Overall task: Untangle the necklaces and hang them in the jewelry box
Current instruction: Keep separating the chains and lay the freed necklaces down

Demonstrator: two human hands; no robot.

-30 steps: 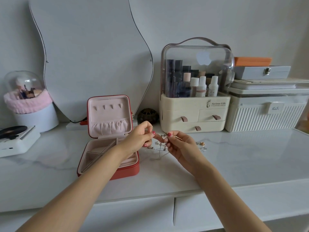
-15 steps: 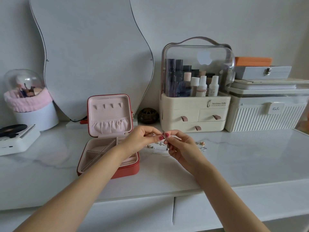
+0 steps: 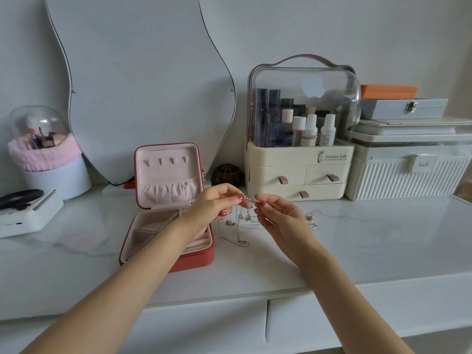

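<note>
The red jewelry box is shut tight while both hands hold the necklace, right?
Not quite. In the head view the red jewelry box is open, its lid standing up with empty hooks. The rest holds: the left hand and right hand both pinch the necklace.

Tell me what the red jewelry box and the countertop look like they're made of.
The jewelry box looks like smooth red faux leather outside, judging by its soft matte sheen, with pale pink velvety fabric lining; real leather can't be ruled out. The countertop looks like polished white marble or a marble-look slab: faint grey veins, glossy reflections.
</note>
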